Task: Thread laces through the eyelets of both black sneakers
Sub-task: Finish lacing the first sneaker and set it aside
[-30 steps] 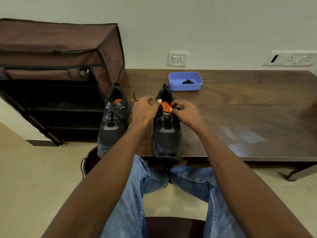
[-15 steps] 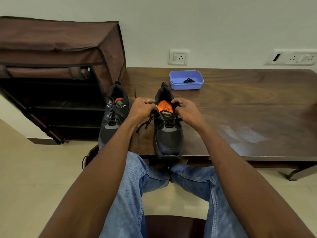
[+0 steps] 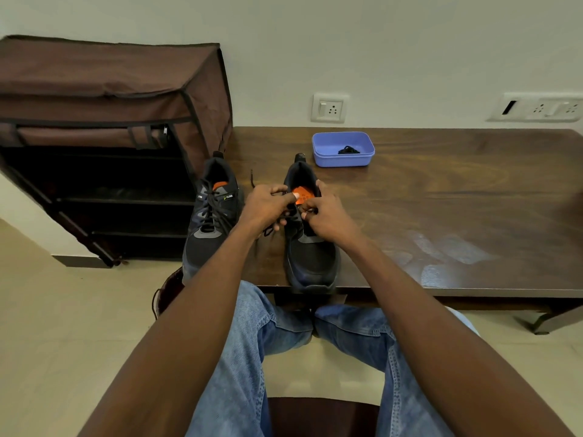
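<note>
Two black sneakers stand side by side on the tabletop (image 3: 441, 197), toes toward the person and slightly over the near edge.

Left sneaker (image 3: 210, 222): a black lace criss-crosses the eyelets up to the tongue. It appears fully laced, though whether the ends are tied cannot be told.

Right sneaker (image 3: 310, 247): lacing in progress. Crossings show over the lower and middle eyelets; the upper rows near the orange tongue label are hidden behind the hands, so their state cannot be confirmed.

Left hand (image 3: 266, 206): its fingers are curled around a stretch of the lace (image 3: 268, 230) at the sneaker's left side, with a loose loop hanging below the hand. One lace end lies on the tabletop between the two sneakers.

Right hand (image 3: 328, 212): thumb and forefinger are pressed together in a pinch at the right eyelet row. They are presumably on the other lace end, but it is too small to make out.

A blue tray (image 3: 344, 159) at the back of the tabletop holds a small dark bundle, possibly spare lace.

Assessment: one sneaker done, the second judged more than half threaded. The top eyelets and final tensioning remain.
</note>
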Action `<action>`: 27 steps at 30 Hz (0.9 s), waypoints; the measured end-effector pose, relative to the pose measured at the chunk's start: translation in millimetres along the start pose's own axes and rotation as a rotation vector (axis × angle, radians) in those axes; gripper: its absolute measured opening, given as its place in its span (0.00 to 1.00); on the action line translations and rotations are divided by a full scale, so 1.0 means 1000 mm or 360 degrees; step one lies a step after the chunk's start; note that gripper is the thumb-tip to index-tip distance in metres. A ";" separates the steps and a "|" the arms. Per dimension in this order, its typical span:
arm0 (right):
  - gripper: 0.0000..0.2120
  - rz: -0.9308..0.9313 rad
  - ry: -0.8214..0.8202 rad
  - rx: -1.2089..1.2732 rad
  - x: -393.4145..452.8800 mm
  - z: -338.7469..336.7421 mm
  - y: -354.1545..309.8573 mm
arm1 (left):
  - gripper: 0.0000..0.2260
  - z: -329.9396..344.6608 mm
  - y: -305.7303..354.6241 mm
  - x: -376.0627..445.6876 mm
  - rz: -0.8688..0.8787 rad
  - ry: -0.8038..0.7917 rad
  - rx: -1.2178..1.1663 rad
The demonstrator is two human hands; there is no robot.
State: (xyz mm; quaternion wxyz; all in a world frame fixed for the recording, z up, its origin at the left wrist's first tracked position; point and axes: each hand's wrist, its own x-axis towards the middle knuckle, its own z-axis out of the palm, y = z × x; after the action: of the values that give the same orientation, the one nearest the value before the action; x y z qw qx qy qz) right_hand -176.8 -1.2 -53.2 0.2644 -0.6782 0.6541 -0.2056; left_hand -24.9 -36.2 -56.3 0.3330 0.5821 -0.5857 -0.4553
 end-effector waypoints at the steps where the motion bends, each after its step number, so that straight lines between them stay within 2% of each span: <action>1: 0.06 0.0003 0.0046 0.0068 0.000 0.001 -0.001 | 0.18 0.000 -0.001 0.000 0.0010 0.0012 0.0014; 4: 0.08 0.0032 0.0195 0.0203 -0.004 -0.002 -0.006 | 0.19 0.000 0.000 0.001 0.0026 0.0032 0.0062; 7: 0.10 0.0212 0.0313 0.0459 -0.002 -0.004 -0.004 | 0.17 -0.001 0.000 0.001 0.0029 0.0041 0.0081; 9: 0.11 0.0444 0.0427 0.0811 0.001 -0.008 -0.001 | 0.14 -0.002 0.001 0.001 0.0025 0.0047 0.0078; 13: 0.12 0.0897 0.0743 0.1875 -0.002 -0.016 0.003 | 0.17 -0.001 0.000 0.004 -0.0003 0.0064 -0.0004; 15: 0.11 0.0998 0.0775 0.2002 -0.004 -0.018 0.007 | 0.16 0.000 0.000 0.003 0.0010 0.0064 0.0040; 16: 0.10 0.0978 0.0769 0.1873 -0.004 -0.018 0.009 | 0.15 -0.001 0.001 0.002 0.0031 0.0068 0.0065; 17: 0.10 0.0904 0.0770 0.1563 -0.003 -0.017 0.011 | 0.16 0.000 0.001 0.001 0.0056 0.0073 0.0079; 19: 0.09 0.0598 0.0800 0.0773 -0.004 -0.019 0.011 | 0.18 0.000 0.002 -0.001 0.0082 0.0075 0.0086; 20: 0.10 0.0378 0.0790 0.0506 -0.005 -0.019 0.009 | 0.19 0.001 0.001 -0.001 0.0084 0.0073 0.0088; 22: 0.12 -0.0015 0.0643 0.0194 -0.006 -0.016 0.005 | 0.19 0.002 -0.001 0.000 0.0085 0.0067 0.0096; 23: 0.11 -0.0104 0.0504 0.0040 -0.005 -0.012 0.004 | 0.19 0.001 -0.001 0.001 0.0086 0.0063 0.0090; 25: 0.11 -0.0094 0.0241 -0.0242 -0.003 -0.004 0.005 | 0.18 0.000 -0.001 0.001 0.0086 0.0052 0.0085; 27: 0.09 -0.0065 0.0193 -0.0251 -0.003 -0.001 0.005 | 0.18 0.001 0.000 0.000 0.0091 0.0048 0.0118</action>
State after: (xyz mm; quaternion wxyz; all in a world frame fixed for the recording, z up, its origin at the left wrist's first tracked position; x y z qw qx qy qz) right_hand -181.8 1.5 -55.3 0.1658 -0.6963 0.6692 -0.1996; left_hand -25.7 -36.5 -57.0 0.3329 0.5839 -0.6134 -0.4147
